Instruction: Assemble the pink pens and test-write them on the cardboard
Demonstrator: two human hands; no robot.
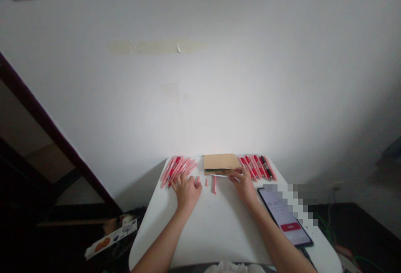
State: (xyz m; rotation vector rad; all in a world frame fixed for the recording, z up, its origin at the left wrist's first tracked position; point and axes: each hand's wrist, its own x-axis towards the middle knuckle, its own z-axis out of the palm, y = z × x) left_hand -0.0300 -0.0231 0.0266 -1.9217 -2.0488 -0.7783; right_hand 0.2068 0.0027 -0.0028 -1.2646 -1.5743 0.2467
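My left hand rests at the front of a loose heap of pink and red pens, its fingers apart and partly over the nearest pens. Just beyond its thumb is a short pink pen piece. My right hand pinches one end of a thin white pen refill, which points left along the front of a brown cardboard box. Between my hands lie a pink pen barrel and small pink pen parts. My right palm's underside is hidden.
A row of pink, red and black pens lies right of the box. A phone with a cable lies on the right side of the white table. The wall stands directly behind the table.
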